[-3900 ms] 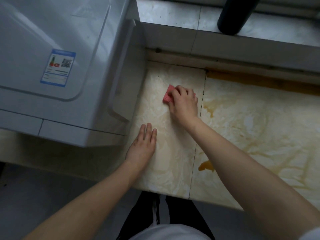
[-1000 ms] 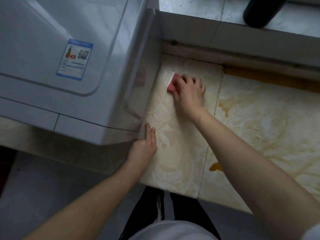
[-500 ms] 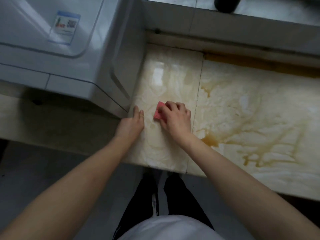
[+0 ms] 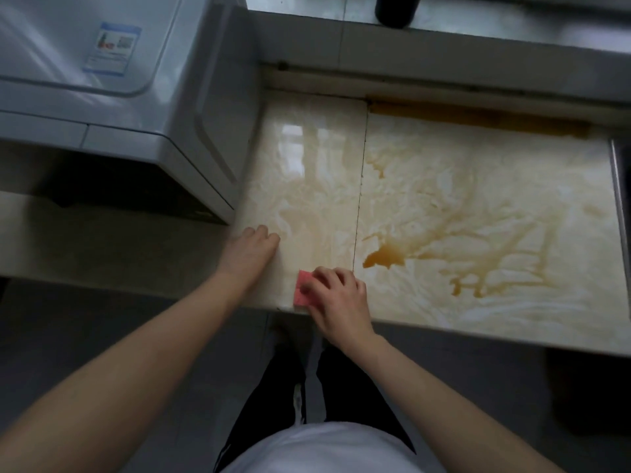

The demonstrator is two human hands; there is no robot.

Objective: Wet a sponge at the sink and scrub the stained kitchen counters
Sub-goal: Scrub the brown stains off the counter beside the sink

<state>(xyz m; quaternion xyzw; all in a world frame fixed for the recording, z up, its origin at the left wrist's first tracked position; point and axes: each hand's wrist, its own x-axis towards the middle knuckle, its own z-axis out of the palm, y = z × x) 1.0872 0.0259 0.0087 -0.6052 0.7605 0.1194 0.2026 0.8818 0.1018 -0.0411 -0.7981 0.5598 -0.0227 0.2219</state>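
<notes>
My right grip (image 4: 336, 297) is clamped on the pink sponge (image 4: 302, 292) at the surface's (image 4: 307, 199) near edge; the left grip (image 4: 251, 249) rests flat, empty. I'd press firmly, working rightward into the amber puddle (image 4: 384, 258).

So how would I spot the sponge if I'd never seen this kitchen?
Find the big white appliance on the left, then the pale stained counter beside it. At the counter's near edge, left of the tile seam, the right hand presses on the sponge. It is small, flat and pink, the only bright thing among the amber stains.
</notes>
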